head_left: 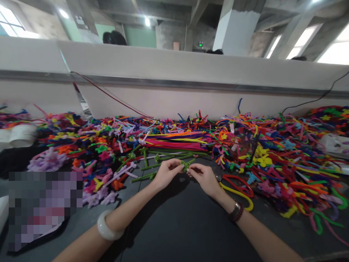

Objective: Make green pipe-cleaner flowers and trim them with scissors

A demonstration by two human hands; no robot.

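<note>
Fingers of the left hand (pixel 165 175) and right hand (pixel 203 177) pinch, nearly closed, on a green piece (pixel 185 166) between them, its shape perhaps a twisted knot, above the tabletop (pixel 191 225). Beyond lie green stems (pixel 148 167), then a bundle (pixel 177 144); a red-handled tool (pixel 248 190) lies right.

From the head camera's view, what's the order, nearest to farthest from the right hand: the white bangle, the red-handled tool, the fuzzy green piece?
From the right hand:
1. Fuzzy green piece: pinched in it.
2. Red-handled tool: lying just to its right.
3. White bangle: well off left, low in view.
</note>
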